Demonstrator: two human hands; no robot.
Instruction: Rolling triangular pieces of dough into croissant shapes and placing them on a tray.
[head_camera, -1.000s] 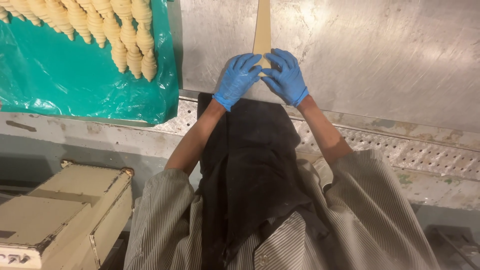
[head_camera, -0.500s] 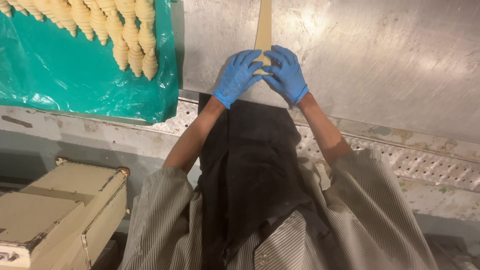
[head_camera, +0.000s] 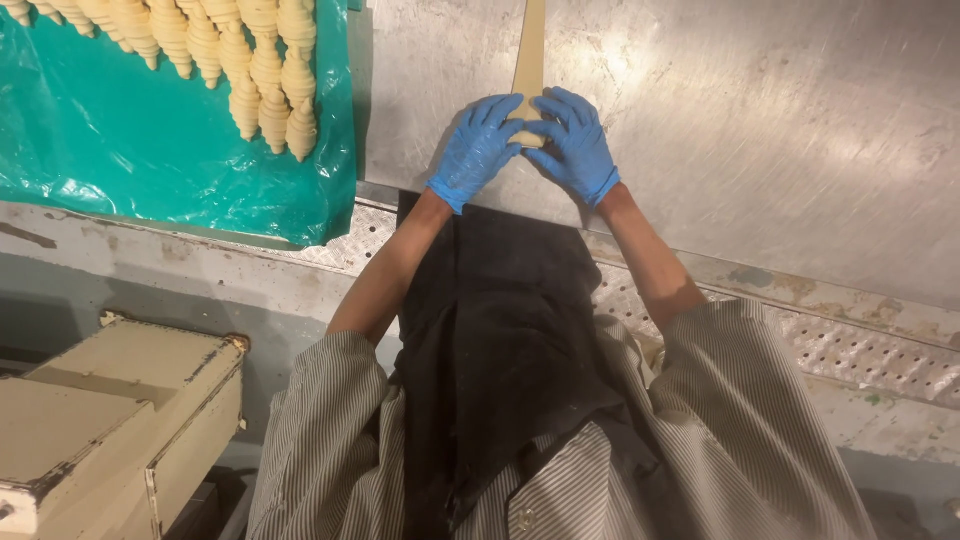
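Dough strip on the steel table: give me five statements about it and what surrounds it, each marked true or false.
1. Both hands wear blue gloves. True: left hand, right hand.
2. The hands meet at the near end of the dough strip. True.
3. The shaped pastries lie on a red sheet. False: the sheet is green.
4. The pastries lie to the right of the hands. False: they lie to the left.
5. The table is wooden. False: it is bare metal.

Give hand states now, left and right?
Left hand: blue-gloved fingers pressing on the pale tapered dough strip.
Right hand: same, fingers curled on its near end.
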